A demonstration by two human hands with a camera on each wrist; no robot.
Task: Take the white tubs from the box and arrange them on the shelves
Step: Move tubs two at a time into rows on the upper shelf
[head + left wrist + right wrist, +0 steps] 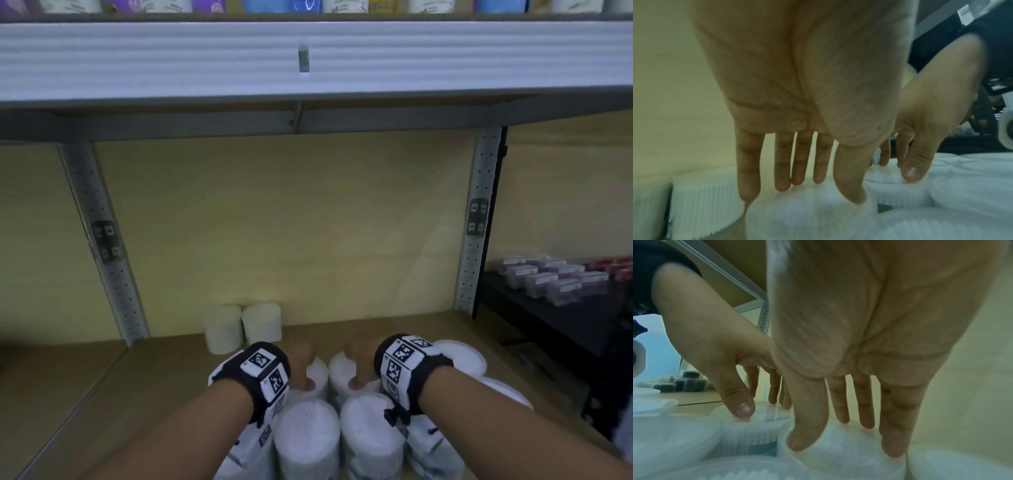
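A: Two white tubs sit under the hands near the shelf front, one beneath the left hand, its lid touched by straight fingertips, the other beneath the right hand, its lid touched likewise. Neither hand has closed round anything; both are spread, fingers extended, thumbs on the rims.

B: Which step is this, then?

A: Arranging, by my reading. Both tubs stand among a cluster of tubs on the brown shelf, so I judge they are being nudged into rows. Next, the fingers need either to curl round each lid or to push it rearward toward the two tubs by the back panel.

B: And orientation?

A: Upright; each long axis runs vertically, ribbed lid uppermost, base on the shelf. No box is visible. Purple packets lie on a dark shelf to the right.
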